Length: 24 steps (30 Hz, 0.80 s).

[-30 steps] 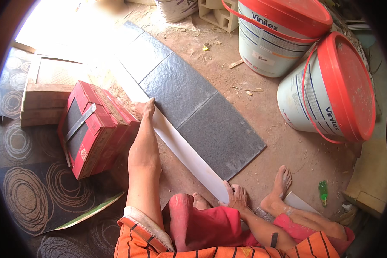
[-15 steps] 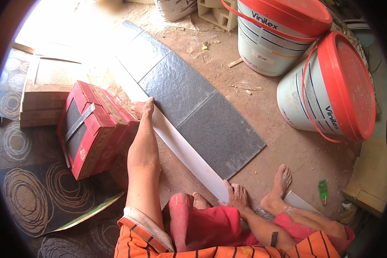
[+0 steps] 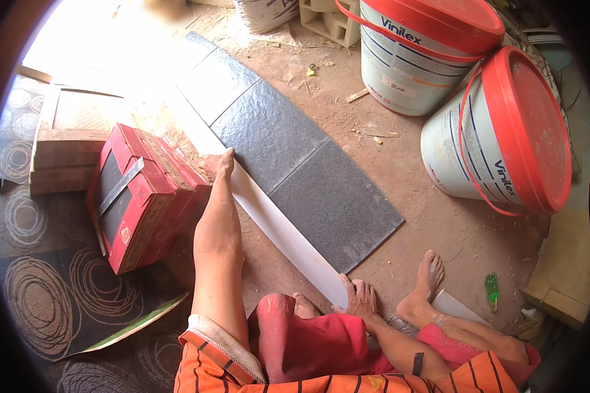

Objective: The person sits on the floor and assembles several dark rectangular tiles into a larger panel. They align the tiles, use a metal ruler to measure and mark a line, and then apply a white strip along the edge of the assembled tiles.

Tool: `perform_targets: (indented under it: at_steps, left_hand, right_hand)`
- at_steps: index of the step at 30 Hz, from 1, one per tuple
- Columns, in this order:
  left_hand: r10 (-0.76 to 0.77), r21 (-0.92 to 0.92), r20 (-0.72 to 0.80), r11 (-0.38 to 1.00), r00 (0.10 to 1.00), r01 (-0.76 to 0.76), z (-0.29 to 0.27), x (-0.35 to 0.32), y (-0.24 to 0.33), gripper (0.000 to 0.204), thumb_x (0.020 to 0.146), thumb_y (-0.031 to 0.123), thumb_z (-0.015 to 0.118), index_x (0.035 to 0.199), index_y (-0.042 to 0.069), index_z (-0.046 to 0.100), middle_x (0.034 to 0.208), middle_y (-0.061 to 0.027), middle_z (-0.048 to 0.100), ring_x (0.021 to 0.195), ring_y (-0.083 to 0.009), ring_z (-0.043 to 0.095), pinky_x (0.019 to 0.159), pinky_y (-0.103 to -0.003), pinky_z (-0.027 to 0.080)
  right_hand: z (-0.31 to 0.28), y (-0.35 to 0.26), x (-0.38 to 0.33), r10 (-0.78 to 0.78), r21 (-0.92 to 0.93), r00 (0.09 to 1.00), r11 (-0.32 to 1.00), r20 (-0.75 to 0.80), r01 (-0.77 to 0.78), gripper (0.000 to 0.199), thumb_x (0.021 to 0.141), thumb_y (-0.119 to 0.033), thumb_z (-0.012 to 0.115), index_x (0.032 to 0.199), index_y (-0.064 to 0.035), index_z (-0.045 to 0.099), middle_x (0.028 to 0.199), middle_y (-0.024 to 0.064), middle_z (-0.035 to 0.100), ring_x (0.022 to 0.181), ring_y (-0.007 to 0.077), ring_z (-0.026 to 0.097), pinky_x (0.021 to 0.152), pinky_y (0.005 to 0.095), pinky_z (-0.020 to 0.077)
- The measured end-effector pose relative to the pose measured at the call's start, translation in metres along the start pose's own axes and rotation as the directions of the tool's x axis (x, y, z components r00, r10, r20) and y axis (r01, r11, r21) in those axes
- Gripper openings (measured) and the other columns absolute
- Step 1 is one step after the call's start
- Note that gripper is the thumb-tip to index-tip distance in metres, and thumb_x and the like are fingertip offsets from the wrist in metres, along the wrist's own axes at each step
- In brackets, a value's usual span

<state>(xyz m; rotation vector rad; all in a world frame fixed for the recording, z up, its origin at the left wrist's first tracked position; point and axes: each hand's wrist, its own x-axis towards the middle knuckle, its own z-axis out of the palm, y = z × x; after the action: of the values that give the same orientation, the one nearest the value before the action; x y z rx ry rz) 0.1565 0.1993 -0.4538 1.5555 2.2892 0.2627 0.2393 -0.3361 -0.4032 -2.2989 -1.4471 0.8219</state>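
Note:
A long white strip (image 3: 272, 213) lies on the ground along the left edge of a row of dark grey tiles (image 3: 337, 203). My left hand (image 3: 217, 165), its arm stretched forward, grips the strip partway along, beside the second tile; some of its fingers are hidden. At the strip's near end, by the closest tile's corner, my right hand (image 3: 360, 297) holds the edge with its thumb on the white face and its fingers bent over the tile side. Strong glare washes out the strip's far end.
A red carton (image 3: 154, 196) holding dark tiles and a brown box (image 3: 69, 141) stand on patterned sheeting (image 3: 39, 295) at left. Two red-lidded buckets (image 3: 426, 59) (image 3: 485, 144) fill the far right. A green bottle (image 3: 491, 291) and my bare foot (image 3: 428, 278) are nearer.

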Motion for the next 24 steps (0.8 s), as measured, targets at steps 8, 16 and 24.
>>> perform_targets:
  at_steps: [8, 16, 24]
  left_hand:
    - [0.003, 0.008, 0.007, 1.000, 1.000, -0.003, -0.0002, -0.0019, 0.0014, 0.084, 0.065, 0.046, 0.079, 0.131, 0.002, 0.049, 0.131, -0.0230, 0.051, 0.118, -0.0375, 0.053, 0.098, -0.045, 0.045]
    - [0.007, 0.005, 0.019, 1.000, 1.000, -0.007, -0.0010, -0.0046, 0.0022, 0.084, 0.065, 0.046, 0.078, 0.131, 0.002, 0.050, 0.130, -0.0230, 0.051, 0.118, -0.0376, 0.053, 0.098, -0.045, 0.045]
    - [0.026, 0.005, 0.040, 1.000, 0.999, -0.026, -0.0029, -0.0030, 0.0003, 0.084, 0.065, 0.046, 0.078, 0.130, 0.002, 0.050, 0.130, -0.0231, 0.052, 0.118, -0.0376, 0.053, 0.098, -0.045, 0.045]
  right_hand:
    - [-0.0017, -0.0004, 0.0002, -0.002, -0.009, 1.000, 1.000, -0.005, 0.002, 0.101, 0.059, -0.036, 0.082, 0.145, -0.0196, 0.032, 0.109, 0.0113, 0.043, 0.100, 0.0307, 0.047, 0.085, 0.0444, 0.0415]
    - [0.0004, 0.0013, -0.0002, -0.002, -0.007, 1.000, 1.000, -0.007, 0.002, 0.100, 0.059, -0.036, 0.081, 0.145, -0.0192, 0.032, 0.109, 0.0114, 0.043, 0.099, 0.0308, 0.047, 0.085, 0.0454, 0.0414]
    - [0.0009, -0.0001, 0.0005, -0.015, -0.018, 1.000, 1.000, -0.009, 0.014, 0.100, 0.060, -0.037, 0.081, 0.145, -0.0184, 0.032, 0.109, 0.0120, 0.043, 0.098, 0.0313, 0.048, 0.085, 0.0452, 0.0415]
